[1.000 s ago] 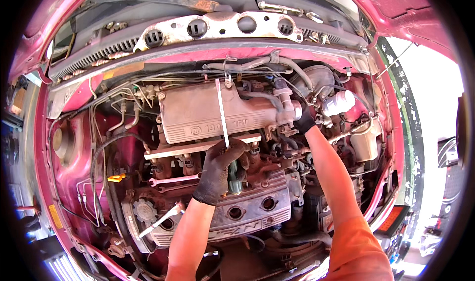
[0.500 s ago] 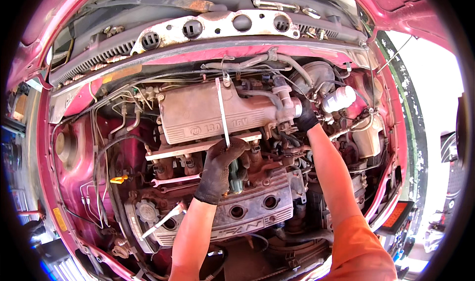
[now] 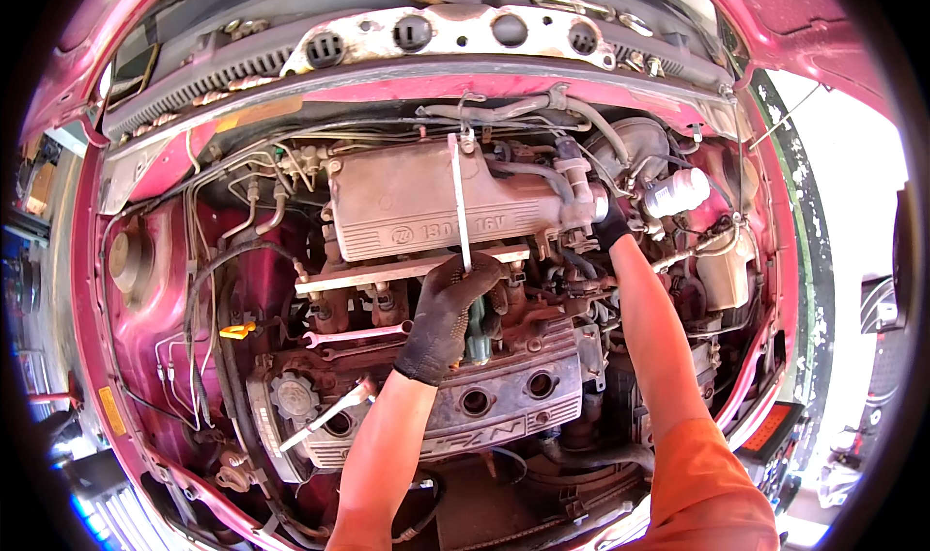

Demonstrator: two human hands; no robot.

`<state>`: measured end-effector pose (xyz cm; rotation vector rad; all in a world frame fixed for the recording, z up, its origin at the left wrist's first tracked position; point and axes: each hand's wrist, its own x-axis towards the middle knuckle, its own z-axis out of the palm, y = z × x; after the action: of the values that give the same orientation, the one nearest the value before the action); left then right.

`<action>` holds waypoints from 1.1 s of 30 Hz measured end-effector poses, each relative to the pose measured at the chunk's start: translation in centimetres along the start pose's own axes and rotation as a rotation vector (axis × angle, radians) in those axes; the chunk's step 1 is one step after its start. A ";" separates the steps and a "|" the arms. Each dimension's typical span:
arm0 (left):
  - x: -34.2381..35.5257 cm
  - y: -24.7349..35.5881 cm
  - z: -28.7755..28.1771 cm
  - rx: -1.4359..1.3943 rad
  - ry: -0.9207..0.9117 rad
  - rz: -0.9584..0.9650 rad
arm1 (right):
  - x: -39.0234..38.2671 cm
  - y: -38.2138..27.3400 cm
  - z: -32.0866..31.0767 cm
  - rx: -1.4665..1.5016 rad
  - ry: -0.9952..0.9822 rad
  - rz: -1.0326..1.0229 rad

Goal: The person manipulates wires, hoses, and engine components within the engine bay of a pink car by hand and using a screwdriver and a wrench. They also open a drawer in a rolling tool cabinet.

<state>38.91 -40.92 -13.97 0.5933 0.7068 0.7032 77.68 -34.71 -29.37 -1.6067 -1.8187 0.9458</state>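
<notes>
My left hand [image 3: 448, 318], in a dark glove, is closed around a long screwdriver [image 3: 460, 202]. Its green see-through handle [image 3: 478, 336] shows below my fingers, and the bright shaft runs up over the intake cover [image 3: 426, 202] to a bolt and bracket at the cover's far edge. Whether the tip touches the bolt is unclear. My gloved right hand [image 3: 610, 229] reaches beside the throttle body [image 3: 578, 202], at the right end of the cover. Its fingers are hidden there. A combination wrench [image 3: 356, 337] lies left of my left hand, on the engine.
A ratchet-like tool [image 3: 327, 415] rests across the valve cover [image 3: 509, 410]. A flat metal gasket plate [image 3: 455, 35] with several holes lies by the windscreen. A white container [image 3: 676, 192] stands right of my right hand. Hoses and a yellow dipstick handle [image 3: 237, 331] are at left.
The view has shifted, so the engine sits slightly further right and higher. Both hands stay at nearly the same places on the engine, the left still around the screwdriver.
</notes>
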 end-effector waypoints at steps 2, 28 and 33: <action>0.3 -0.6 0.5 -0.007 -0.022 0.025 | -0.9 0.6 -1.3 0.075 -0.004 0.064; 1.5 -2.6 -0.1 0.270 -0.014 0.221 | 2.7 -5.9 4.1 1.996 0.622 0.329; 0.5 -1.3 -0.3 0.325 0.065 0.203 | 1.9 -8.9 3.7 1.952 0.521 0.301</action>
<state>39.40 -41.27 -15.25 0.9533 0.8364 0.8040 69.07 -33.82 -24.77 -0.5626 0.1456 1.4018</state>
